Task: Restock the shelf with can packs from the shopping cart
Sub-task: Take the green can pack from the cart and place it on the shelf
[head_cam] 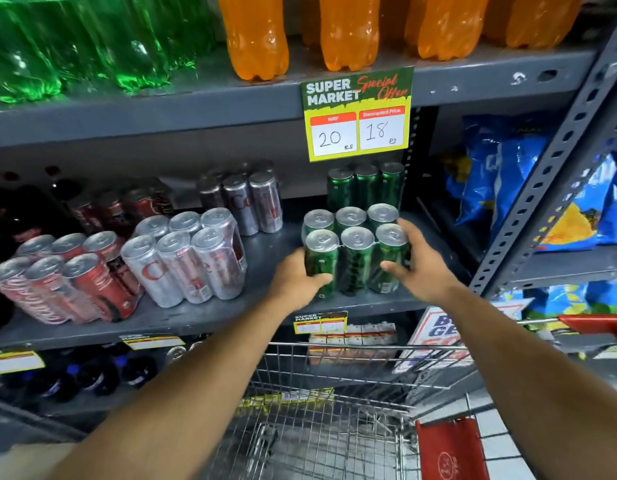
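— What did the grey metal shelf (pixel 203 320) carry?

— Shrink-wrapped packs of slim cans. A red six-pack (pixel 68 282) leaned at the left, a silver six-pack (pixel 189 261) leaned beside it, and the green six-pack of slim cans (pixel 352 251) stood upright near the front edge, right of the silver one, below a yellow-and-green price card (pixel 358 114).

— And the wire shopping cart (pixel 334 410)?

— Below the shelf, between the forearms — I saw no packs in its basket.

— The hands?

— The left hand (pixel 296 282) had its grip wrapped round the green pack's left front can; the right hand (pixel 418 265) clasped the pack's right side, fingers (pixel 392 268) across the front.
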Demonstrator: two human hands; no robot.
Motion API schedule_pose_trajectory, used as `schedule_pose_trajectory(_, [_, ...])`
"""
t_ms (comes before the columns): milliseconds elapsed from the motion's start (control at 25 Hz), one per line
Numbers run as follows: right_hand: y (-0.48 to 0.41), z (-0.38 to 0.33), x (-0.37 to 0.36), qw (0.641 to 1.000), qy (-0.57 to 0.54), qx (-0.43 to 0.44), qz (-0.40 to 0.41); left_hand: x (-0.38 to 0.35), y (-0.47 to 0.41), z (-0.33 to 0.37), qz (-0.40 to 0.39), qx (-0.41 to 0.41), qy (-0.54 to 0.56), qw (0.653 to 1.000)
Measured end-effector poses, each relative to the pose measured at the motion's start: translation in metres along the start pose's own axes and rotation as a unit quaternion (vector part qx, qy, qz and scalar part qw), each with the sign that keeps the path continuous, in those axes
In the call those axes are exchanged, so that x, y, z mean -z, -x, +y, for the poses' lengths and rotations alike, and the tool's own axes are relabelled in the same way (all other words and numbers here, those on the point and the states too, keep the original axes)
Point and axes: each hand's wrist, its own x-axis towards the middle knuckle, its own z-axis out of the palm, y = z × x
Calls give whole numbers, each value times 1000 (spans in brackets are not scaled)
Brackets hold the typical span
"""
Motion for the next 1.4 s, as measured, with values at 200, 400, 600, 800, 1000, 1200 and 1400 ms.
schedule_pose_trajectory(200, [-6, 24, 37, 1000, 14, -26, 5, -40, -5, 29, -16, -18, -23, 999])
schedule_pose_trajectory(400, [-8, 28, 41, 1000, 16, -21, 4, -46, -10, 30, -17, -16, -38, 999])
schedule_pose_trajectory(600, [-10, 31, 43, 999, 22, -24, -10, -48, -8, 30, -10, -12, -45, 999])
schedule_pose_trajectory(800, [-10, 28, 45, 999, 30, -28, -19, -50, -8, 30, 3, -3, -37, 999])
schedule_pose_trajectory(1000, [-10, 26, 44, 999, 30, -42, -19, -51, -8, 31, 6, 3, -46, 999])
schedule_pose_trajectory(1200, [-4, 22, 46, 998, 21, -62, -15, -48, -4, 32, -23, -4, -63, 998])
schedule_pose_trajectory(1400, [4, 18, 49, 996, 40, -78, -25, -47, 2, 33, -31, -9, -66, 997])
